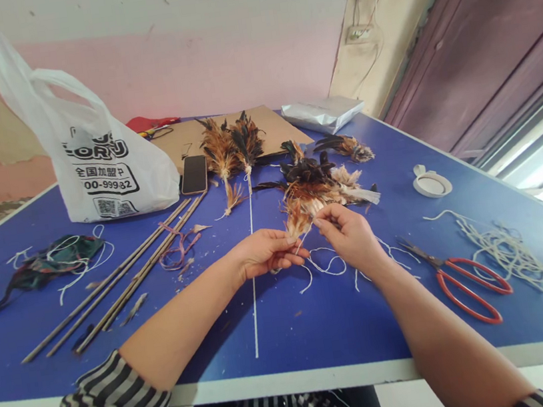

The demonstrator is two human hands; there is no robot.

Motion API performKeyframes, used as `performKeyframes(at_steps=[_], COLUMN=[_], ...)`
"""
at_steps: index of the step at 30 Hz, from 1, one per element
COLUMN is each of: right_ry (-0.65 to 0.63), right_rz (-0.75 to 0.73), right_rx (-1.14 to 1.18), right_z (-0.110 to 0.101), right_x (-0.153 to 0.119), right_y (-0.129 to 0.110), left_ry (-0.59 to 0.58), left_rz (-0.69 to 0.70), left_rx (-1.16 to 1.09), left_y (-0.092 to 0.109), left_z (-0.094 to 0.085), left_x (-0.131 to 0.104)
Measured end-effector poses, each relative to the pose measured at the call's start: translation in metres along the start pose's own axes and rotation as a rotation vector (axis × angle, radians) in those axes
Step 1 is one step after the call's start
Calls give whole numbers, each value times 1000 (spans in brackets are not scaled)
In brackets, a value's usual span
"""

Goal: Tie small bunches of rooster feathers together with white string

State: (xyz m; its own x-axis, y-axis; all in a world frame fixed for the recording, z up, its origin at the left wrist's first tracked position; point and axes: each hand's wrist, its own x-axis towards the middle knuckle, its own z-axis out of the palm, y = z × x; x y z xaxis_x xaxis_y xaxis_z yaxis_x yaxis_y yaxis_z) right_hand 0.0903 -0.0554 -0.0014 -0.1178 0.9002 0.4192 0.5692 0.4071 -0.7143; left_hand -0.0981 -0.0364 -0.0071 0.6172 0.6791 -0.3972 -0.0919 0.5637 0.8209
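Observation:
My left hand pinches the base of a small orange-brown feather bunch, palm partly turned up. Close beside it, my right hand has thumb and index finger pressed together at pale feathers, with white string running between the hands and trailing on the table. Behind both hands lies a pile of black, brown and cream feathers. A feather bundle tied to a thin white stick stands out to the left of the pile, next to a browner bundle.
Red-handled scissors, tangled string and a tape roll lie right. Left are thin sticks, a phone, dark cloth and a white plastic bag. Cardboard and a silvery packet lie behind.

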Motion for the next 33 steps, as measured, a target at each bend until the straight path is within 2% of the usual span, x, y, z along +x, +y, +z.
performKeyframes(at_steps=[7, 20, 25, 29, 33], right_ry=[18, 53, 62, -98, -266], right_rz=[-75, -119, -175, -350, -489], right_rx=[-49, -106, -171, -300, -377], right_z=[0, 1, -2, -1, 6], right_x=[0, 0, -2, -7, -7], right_y=[-5, -2, -2, -11, -23], left_ry=[46, -36, 52, 141, 50], left_rz=[-37, 35, 113, 134, 127], left_rx=[-34, 17, 144, 409, 726], left_y=[2, -2, -1, -5, -12], left_z=[1, -1, -3, -4, 2], left_x=[0, -1, 2, 6, 2])
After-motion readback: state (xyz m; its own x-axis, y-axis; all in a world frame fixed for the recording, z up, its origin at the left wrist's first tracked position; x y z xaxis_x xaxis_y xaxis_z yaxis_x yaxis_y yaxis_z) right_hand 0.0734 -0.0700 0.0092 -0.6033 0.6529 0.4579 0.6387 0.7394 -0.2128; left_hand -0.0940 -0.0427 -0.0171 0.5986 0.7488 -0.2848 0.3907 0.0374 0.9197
